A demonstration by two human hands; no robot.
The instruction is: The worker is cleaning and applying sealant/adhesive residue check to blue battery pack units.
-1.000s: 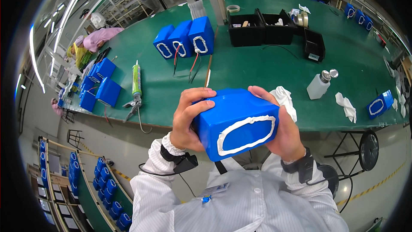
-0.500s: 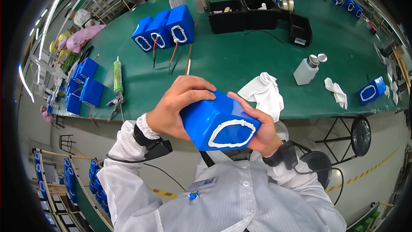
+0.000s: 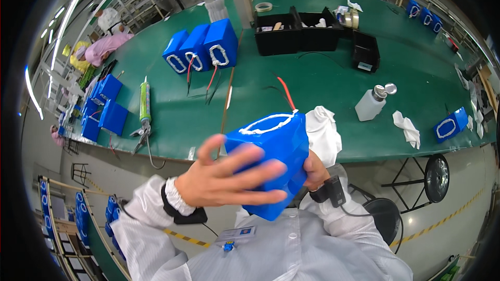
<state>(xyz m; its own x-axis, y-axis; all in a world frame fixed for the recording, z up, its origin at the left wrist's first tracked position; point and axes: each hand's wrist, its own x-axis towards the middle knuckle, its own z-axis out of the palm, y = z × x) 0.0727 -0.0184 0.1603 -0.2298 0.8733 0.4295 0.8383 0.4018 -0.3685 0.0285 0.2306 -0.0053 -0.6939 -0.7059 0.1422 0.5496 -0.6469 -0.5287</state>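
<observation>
A blue shrink-wrapped battery pack (image 3: 284, 161) is held tilted in front of my chest, its end with a white sealant ring turned up and away from me. Red and black wires (image 3: 285, 93) stick out from that end. My right hand (image 3: 315, 170) grips the pack at its right side; most of its fingers are hidden behind it. Across the pack's near left face passes my left hand (image 3: 232, 174), fingers spread and smeared by motion; whether it touches the pack is hard to see. Just behind the pack lies a white cloth (image 3: 324, 135) on the green table (image 3: 291, 86).
Three similar packs (image 3: 221, 41) stand at the back left, wires trailing. A green sealant cartridge gun (image 3: 145, 104) and several packs (image 3: 113, 117) lie further left. Black bins (image 3: 278, 47), a white pump bottle (image 3: 367, 106), a crumpled wipe (image 3: 406, 127) and another pack (image 3: 450, 125) are elsewhere on the table.
The pack has been turned so its ringed end faces up and away, bringing the wires into sight. My left hand has come off its top and spread its fingers.
</observation>
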